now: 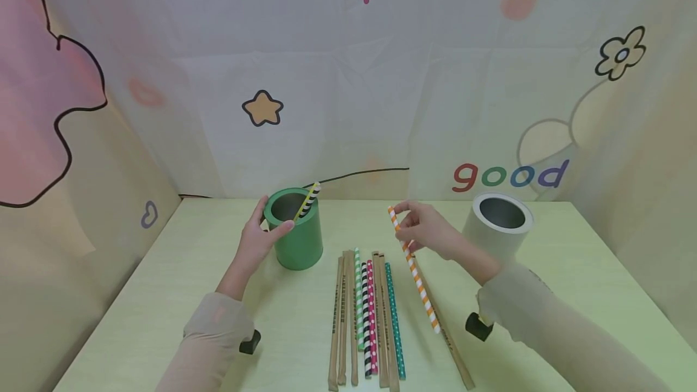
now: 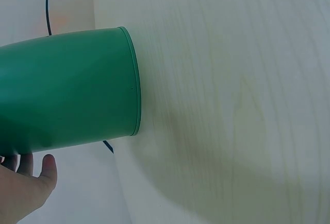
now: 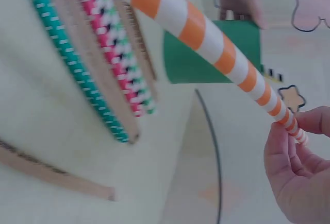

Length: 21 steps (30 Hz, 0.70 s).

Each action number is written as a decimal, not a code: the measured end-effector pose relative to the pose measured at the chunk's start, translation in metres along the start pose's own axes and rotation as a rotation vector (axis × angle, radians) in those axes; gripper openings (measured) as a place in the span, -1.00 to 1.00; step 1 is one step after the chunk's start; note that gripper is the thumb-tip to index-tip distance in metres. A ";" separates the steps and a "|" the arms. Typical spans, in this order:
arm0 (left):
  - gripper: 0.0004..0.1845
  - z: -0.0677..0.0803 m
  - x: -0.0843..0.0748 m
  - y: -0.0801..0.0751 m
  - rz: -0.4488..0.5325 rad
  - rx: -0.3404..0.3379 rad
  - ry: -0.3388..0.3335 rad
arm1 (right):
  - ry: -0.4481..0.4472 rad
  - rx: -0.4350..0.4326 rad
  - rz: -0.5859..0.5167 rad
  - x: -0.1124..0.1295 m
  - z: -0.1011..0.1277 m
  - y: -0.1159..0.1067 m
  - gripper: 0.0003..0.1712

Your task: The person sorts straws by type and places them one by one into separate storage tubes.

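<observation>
My left hand [image 1: 258, 238] holds the rim of a green cup [image 1: 299, 247], thumb across its front and fingers at its left side. A yellow straw [image 1: 301, 205] and a black-and-white striped straw [image 1: 310, 199] lean out of the cup. Between thumb and fingers, my right hand [image 1: 427, 231] pinches an orange-and-white striped paper straw [image 1: 419, 283] near its far end. This straw slants down toward the near side, above a brown paper-wrapped straw [image 1: 457, 356]. The right wrist view shows the pinch on the striped straw [image 3: 227, 54] closely.
A row of straws lies mid-table: several brown paper-wrapped ones [image 1: 334, 325], a green-striped one [image 1: 358, 301], a black-and-white one [image 1: 366, 343], a pink dotted one [image 1: 373, 319] and a teal dotted one [image 1: 395, 325]. A white cup [image 1: 490, 235] stands at the right, behind my right forearm.
</observation>
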<state>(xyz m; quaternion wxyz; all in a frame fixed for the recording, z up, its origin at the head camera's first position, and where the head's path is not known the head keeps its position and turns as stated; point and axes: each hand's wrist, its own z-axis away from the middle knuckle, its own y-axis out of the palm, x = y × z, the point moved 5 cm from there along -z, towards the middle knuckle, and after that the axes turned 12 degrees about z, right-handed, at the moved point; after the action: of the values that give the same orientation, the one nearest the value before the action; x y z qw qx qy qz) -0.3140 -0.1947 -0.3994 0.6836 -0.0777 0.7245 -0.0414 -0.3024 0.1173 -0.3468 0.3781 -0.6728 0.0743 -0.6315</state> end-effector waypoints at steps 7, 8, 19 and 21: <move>-0.10 0.003 -0.006 0.000 0.025 0.004 -0.021 | -0.094 -0.157 -0.152 0.045 -0.009 -0.026 -0.50; -0.10 0.004 -0.009 0.001 0.031 0.005 -0.025 | -0.108 -0.188 -0.185 0.051 -0.010 -0.030 -0.51; -0.10 0.009 -0.015 0.001 0.047 0.012 -0.023 | -0.239 -0.482 -0.675 0.082 -0.016 -0.050 -0.60; -0.09 0.005 -0.009 0.001 0.041 0.009 -0.019 | -0.253 -0.531 -0.741 0.083 -0.018 -0.048 -0.60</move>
<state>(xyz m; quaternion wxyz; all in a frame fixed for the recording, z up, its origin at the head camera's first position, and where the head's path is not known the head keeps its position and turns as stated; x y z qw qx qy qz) -0.3091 -0.1923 -0.3907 0.6914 -0.0604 0.7194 -0.0299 -0.3212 0.0951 -0.2536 -0.0517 -0.7992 -0.0583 -0.5960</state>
